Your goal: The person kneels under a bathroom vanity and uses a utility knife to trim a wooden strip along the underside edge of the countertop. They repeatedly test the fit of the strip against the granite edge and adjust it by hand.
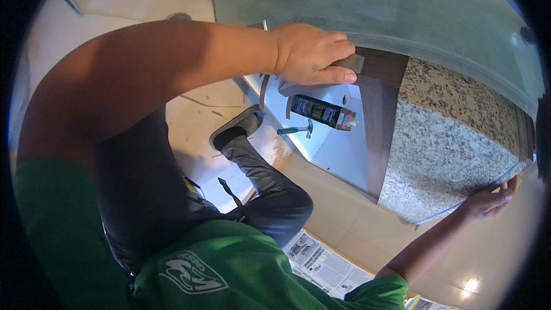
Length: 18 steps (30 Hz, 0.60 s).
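Note:
My left hand [315, 54] reaches across from the left, fingers curled over a grey-brown flat piece [356, 64] at the dark wood frame [380, 68] of a cabinet. Much of that piece is covered by the hand. Down at the right, my right hand [487, 202] is closed at the lower corner of a speckled granite slab [450, 143]. A small yellowish bit shows by its fingers, too little to name. Within the white cabinet interior [343, 155] lie a black rectangular can [317, 110] and a claw hammer [296, 130] with a green handle.
A large glass pane [390, 6] spans the far side. Newspaper [327, 265] covers some of the tiled floor [344, 209] near me. My bent leg and shoe [236, 128] are beside the cabinet. Thin strips and scraps [216, 113] lie on the floor at left.

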Each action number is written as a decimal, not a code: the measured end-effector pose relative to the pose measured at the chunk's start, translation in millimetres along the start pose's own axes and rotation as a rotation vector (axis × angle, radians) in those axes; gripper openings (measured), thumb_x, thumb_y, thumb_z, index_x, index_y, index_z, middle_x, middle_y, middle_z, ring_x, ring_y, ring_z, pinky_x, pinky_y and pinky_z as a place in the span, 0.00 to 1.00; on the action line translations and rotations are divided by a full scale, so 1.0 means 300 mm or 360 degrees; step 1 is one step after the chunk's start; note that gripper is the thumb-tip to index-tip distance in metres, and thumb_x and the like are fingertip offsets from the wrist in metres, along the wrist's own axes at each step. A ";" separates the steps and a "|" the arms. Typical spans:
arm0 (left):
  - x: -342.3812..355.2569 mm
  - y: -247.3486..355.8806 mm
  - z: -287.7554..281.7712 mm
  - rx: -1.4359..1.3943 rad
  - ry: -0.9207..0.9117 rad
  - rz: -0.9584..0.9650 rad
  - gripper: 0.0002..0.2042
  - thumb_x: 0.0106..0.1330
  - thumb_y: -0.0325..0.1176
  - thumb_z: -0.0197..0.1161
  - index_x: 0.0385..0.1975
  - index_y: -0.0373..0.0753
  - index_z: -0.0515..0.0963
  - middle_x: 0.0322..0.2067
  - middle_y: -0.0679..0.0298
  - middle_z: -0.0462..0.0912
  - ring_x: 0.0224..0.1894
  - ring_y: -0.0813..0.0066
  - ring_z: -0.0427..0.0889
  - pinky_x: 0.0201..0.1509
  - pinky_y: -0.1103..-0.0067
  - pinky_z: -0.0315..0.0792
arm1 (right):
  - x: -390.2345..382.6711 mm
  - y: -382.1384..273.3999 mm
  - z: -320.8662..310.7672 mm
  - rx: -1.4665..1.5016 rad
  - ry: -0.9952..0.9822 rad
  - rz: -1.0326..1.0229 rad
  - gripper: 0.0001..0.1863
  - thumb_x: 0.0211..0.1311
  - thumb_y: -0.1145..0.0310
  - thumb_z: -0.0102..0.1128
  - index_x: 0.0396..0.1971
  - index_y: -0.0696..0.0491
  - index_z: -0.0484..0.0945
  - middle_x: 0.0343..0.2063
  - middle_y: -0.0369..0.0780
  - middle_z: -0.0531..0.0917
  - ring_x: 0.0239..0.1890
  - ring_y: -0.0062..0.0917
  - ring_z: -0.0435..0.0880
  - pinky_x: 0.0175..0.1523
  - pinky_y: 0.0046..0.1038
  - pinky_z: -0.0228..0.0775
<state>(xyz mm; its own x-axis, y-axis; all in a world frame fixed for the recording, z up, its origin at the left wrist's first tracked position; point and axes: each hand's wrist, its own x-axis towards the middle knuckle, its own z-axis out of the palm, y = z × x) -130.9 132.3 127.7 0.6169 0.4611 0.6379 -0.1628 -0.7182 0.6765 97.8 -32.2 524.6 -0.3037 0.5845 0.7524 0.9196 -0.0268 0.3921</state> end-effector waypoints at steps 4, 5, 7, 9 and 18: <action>-0.003 0.015 0.033 -0.0058 0.0101 0.0071 0.25 0.75 0.53 0.51 0.54 0.34 0.73 0.42 0.52 0.78 0.39 0.47 0.82 0.41 0.60 0.78 | -0.008 -0.015 0.018 0.0072 0.0042 0.0136 0.40 0.79 0.42 0.32 0.59 0.69 0.72 0.56 0.56 0.77 0.57 0.42 0.78 0.61 0.40 0.73; 0.001 0.025 0.042 -0.0045 0.0132 0.0086 0.26 0.75 0.54 0.51 0.55 0.34 0.73 0.42 0.52 0.78 0.38 0.48 0.82 0.40 0.60 0.78 | -0.011 -0.021 0.023 0.0062 0.0065 0.0185 0.41 0.79 0.41 0.32 0.59 0.69 0.72 0.56 0.56 0.77 0.58 0.42 0.78 0.61 0.40 0.72; 0.018 0.048 0.040 -0.0003 0.0187 0.0132 0.27 0.74 0.54 0.52 0.56 0.33 0.73 0.41 0.52 0.78 0.36 0.49 0.83 0.38 0.61 0.78 | -0.003 -0.018 0.014 0.0025 0.0024 0.0109 0.41 0.78 0.41 0.32 0.60 0.69 0.71 0.56 0.56 0.77 0.58 0.42 0.78 0.61 0.40 0.72; 0.033 0.058 0.034 -0.0007 0.0131 0.0085 0.26 0.76 0.55 0.48 0.52 0.34 0.74 0.42 0.52 0.78 0.40 0.49 0.83 0.44 0.60 0.78 | -0.001 -0.019 0.013 0.0014 0.0025 0.0102 0.42 0.78 0.40 0.32 0.60 0.69 0.71 0.56 0.56 0.77 0.58 0.42 0.77 0.61 0.40 0.72; 0.056 0.046 0.023 0.0117 0.0059 0.0088 0.28 0.73 0.54 0.53 0.57 0.33 0.74 0.40 0.52 0.78 0.37 0.52 0.83 0.38 0.62 0.78 | -0.002 -0.008 0.016 0.0070 0.0025 0.0147 0.44 0.76 0.37 0.34 0.61 0.70 0.71 0.57 0.57 0.76 0.57 0.43 0.77 0.62 0.41 0.72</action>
<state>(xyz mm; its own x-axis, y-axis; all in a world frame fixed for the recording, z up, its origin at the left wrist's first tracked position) -117.6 126.6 145.2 0.5793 0.4374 0.6878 -0.1382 -0.7789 0.6118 97.0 -28.7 520.7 -0.2206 0.5685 0.7925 0.9537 -0.0443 0.2973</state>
